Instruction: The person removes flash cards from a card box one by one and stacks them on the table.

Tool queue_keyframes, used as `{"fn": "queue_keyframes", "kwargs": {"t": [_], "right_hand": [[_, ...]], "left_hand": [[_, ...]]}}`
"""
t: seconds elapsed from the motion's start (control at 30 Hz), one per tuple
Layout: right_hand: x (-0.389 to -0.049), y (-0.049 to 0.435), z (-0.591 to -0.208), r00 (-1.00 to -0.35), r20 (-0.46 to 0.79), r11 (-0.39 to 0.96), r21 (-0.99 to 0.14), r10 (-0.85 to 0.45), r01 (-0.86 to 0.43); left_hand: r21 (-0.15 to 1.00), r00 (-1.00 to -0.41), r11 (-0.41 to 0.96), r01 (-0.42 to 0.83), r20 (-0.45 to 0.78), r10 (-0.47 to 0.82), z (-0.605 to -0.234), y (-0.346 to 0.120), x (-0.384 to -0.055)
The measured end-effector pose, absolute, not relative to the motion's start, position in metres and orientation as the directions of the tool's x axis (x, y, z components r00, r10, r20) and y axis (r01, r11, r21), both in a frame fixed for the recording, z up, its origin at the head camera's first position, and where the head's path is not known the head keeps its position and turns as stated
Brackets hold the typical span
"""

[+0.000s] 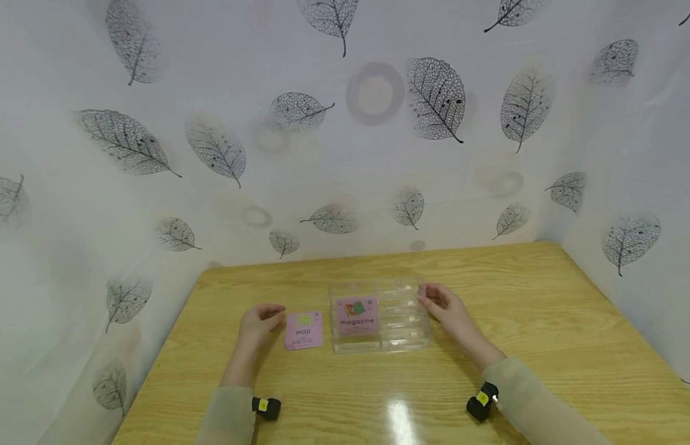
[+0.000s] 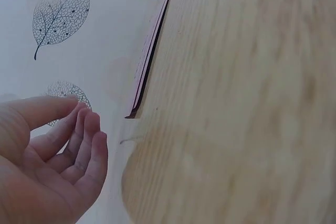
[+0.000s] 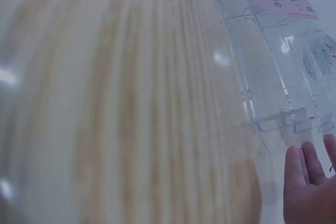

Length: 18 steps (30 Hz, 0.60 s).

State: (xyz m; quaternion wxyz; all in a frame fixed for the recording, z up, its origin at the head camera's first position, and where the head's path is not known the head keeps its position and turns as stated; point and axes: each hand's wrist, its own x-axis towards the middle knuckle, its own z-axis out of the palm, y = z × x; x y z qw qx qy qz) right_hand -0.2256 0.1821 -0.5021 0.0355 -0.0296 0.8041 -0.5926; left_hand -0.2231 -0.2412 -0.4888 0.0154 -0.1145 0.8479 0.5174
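Your left hand (image 1: 259, 324), left of centre in the lower half of the head view, gripped nothing; its fingers curved loosely just beside a pink "map" card stack (image 1: 303, 334). Your right hand (image 1: 449, 315), right of centre, touched the upper right corner of a clear plastic tray (image 1: 405, 327); you could not tell whether it pinched that corner or merely rested there. The tray lay right of the "map" stack, with a pink "magazine" card stack (image 1: 358, 316) in its left compartment and smaller divisions down its right side. Under everything ran a yellowish wood-grain table (image 1: 523, 327), with a bright glare at the bottom centre. White sheeting (image 1: 356, 164) printed with dark skeleton leaves filled the top and both sides of the frame.

The left wrist view caught the "map" stack edge-on at upper centre, showing its layered edges and the gap to your fingers. The right wrist view put your extended fingers against the tray's end wall at lower right, and showed layered edges on the "magazine" stack.

Your right thumb could not be seen there, and the right border cut off part of the tray. The cards' small print was too fine to read.
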Motion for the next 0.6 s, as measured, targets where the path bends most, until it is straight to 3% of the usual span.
{"fn": "queue_keyframes", "kwargs": {"t": [0.3,0.6], "right_hand": [[-0.2253,0.1819,-0.5024,-0.996,-0.009,0.313,-0.95,-0.084,-0.018],[-0.2252,0.1817,-0.5011,-0.996,-0.013,0.311,-0.95,-0.085,-0.014]], "left_hand": [[0.928,-0.974,0.313,-0.204,-0.16,-0.163,-0.4848,-0.2382,-0.2224],[0.937,-0.973,0.278,-0.211,-0.173,-0.156,-0.4831,-0.2377,-0.2232]]}}
